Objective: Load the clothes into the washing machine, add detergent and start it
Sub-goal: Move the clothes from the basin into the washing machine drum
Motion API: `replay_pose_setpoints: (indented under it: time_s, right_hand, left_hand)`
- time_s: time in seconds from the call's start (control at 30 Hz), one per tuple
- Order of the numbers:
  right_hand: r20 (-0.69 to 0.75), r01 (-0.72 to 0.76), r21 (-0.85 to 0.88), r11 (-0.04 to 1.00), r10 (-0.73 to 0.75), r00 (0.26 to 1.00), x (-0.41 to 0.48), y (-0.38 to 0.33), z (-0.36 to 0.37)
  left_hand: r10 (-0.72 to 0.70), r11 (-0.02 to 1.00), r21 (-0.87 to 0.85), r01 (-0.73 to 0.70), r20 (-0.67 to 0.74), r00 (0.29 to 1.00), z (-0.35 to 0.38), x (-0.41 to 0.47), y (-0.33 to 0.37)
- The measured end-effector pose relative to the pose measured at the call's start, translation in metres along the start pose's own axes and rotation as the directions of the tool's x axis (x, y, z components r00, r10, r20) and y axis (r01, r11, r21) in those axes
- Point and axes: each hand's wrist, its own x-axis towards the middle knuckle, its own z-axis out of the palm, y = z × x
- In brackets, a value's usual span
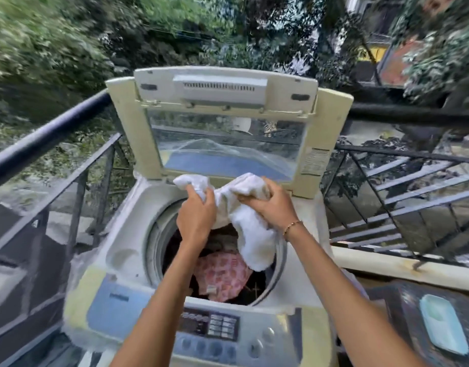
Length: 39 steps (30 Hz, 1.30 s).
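Towel (244, 215) bunched in both fists, right over drum mouth (159, 234). Left hand (196, 215) pinching one end, right hand (267, 202) clamped on other, so long axis runs left-right with tail dangling off right side into tub. Pink garment (222, 276) already below. Reckon straight drop down does it, lol.

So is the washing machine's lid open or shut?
Open. The lid stands folded upright at the back, the drum is exposed with clothes inside, and both hands hold a white cloth above it.
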Motion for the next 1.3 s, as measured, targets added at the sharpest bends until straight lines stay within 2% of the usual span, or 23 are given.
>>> replay_pose_setpoints:
  time_s: [0.07,0.1,0.17,0.23,0.43,0.57,0.67,0.77,0.87,0.93,1.0,1.07,1.17,1.3]
  right_hand:
    - [0.043,0.012,-0.186,0.983,-0.004,0.999,0.005,0.011,0.018]
    - [0.125,0.008,-0.308,0.951,0.032,0.992,0.005,0.018,0.023]
    - [0.277,-0.020,-0.504,0.863,0.184,0.943,0.001,0.034,0.031]
    - [0.305,-0.057,-0.565,0.823,0.273,0.912,-0.007,0.044,0.032]
    - [0.160,-0.098,-0.533,0.840,0.214,0.964,-0.024,0.056,0.010]
    - [-0.042,-0.143,-0.505,0.851,0.141,0.989,-0.034,0.063,-0.029]
    - [-0.222,-0.194,-0.479,0.856,0.095,0.970,-0.042,0.070,-0.074]
    - [-0.344,-0.299,-0.424,0.855,0.153,0.926,-0.053,0.092,-0.129]
    - [-0.380,-0.432,-0.392,0.812,0.285,0.880,-0.066,0.130,-0.184]
    - [-0.380,-0.514,-0.395,0.762,0.374,0.846,-0.076,0.160,-0.213]
    - [-0.363,-0.572,-0.395,0.719,0.450,0.816,-0.085,0.192,-0.241]
    - [-0.349,-0.624,-0.374,0.686,0.520,0.780,-0.094,0.230,-0.264]
    - [-0.296,-0.684,-0.334,0.648,0.617,0.729,-0.108,0.287,-0.287]
    - [-0.200,-0.723,-0.344,0.599,0.706,0.680,-0.130,0.360,-0.304]
  left_hand:
    - [-0.018,0.998,0.061,0.011,0.120,0.993,-0.003,0.016,-0.018]
    - [-0.053,0.995,0.093,0.035,0.201,0.978,-0.003,0.022,-0.027]
    - [-0.126,0.984,0.158,0.078,0.321,0.939,-0.004,0.029,-0.043]
    - [-0.123,0.977,0.206,0.051,0.357,0.926,-0.004,0.029,-0.052]
    - [-0.020,0.981,0.187,-0.055,0.377,0.926,0.026,0.005,-0.039]
    - [0.156,0.979,0.066,-0.194,0.372,0.915,0.064,-0.032,-0.005]
    - [0.269,0.962,-0.044,-0.270,0.328,0.905,0.094,-0.064,0.034]
    - [0.379,0.925,-0.138,-0.353,0.306,0.873,0.134,-0.091,0.083]
    - [0.473,0.881,-0.206,-0.427,0.343,0.811,0.185,-0.124,0.139]
    - [0.479,0.878,-0.213,-0.429,0.406,0.778,0.222,-0.144,0.166]
    - [0.430,0.900,-0.177,-0.398,0.505,0.749,0.270,-0.162,0.180]
    - [0.320,0.941,-0.111,-0.319,0.596,0.737,0.323,-0.175,0.179]
    - [0.082,0.993,0.001,-0.115,0.691,0.718,0.391,-0.186,0.151]
    - [-0.236,0.972,0.179,0.154,0.724,0.648,0.475,-0.187,0.078]
